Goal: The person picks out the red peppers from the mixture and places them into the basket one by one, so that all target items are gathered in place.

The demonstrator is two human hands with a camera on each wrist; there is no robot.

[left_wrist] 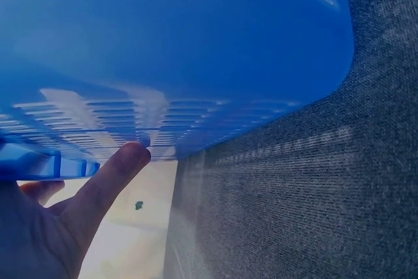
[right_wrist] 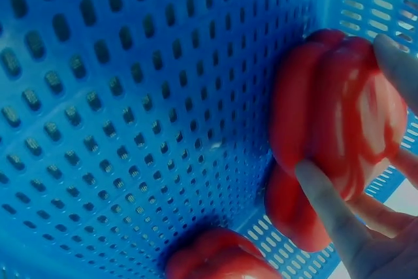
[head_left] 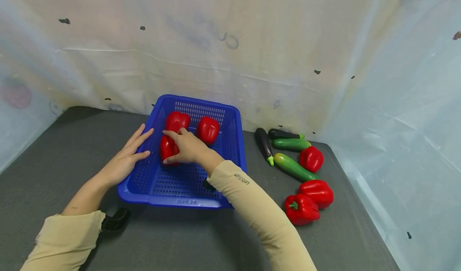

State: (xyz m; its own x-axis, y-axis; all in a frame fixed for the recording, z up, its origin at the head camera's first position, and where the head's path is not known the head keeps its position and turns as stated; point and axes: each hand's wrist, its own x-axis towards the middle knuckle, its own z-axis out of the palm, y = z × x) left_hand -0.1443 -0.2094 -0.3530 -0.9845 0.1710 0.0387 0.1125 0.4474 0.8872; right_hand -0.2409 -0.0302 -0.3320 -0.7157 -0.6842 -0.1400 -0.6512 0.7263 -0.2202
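A blue perforated basket (head_left: pixel 173 201) sits on the dark table. Inside it, my right hand (head_left: pixel 191 147) grips a red bell pepper (head_left: pixel 167 147) near the left wall, thumb and fingers on either side of it. The right wrist view shows this bell pepper (right_wrist: pixel 333 109) close up, with fingertips on its skin. Two more bell peppers lie behind it, one at the back left (head_left: pixel 177 120) and one to the right (head_left: pixel 208 130). My left hand (head_left: pixel 124 163) rests on the basket's left rim with its fingers straight; one digit touches the slotted wall (left_wrist: pixel 196 112) in the left wrist view.
Right of the basket lie two eggplants (head_left: pixel 264 145) (head_left: pixel 284 134), two green zucchini-like vegetables (head_left: pixel 291 144) (head_left: pixel 293 167), and three red bell peppers (head_left: pixel 311 159) (head_left: pixel 317 193) (head_left: pixel 301 209). Pale plastic sheeting (head_left: pixel 223 63) hangs behind the table and along its sides.
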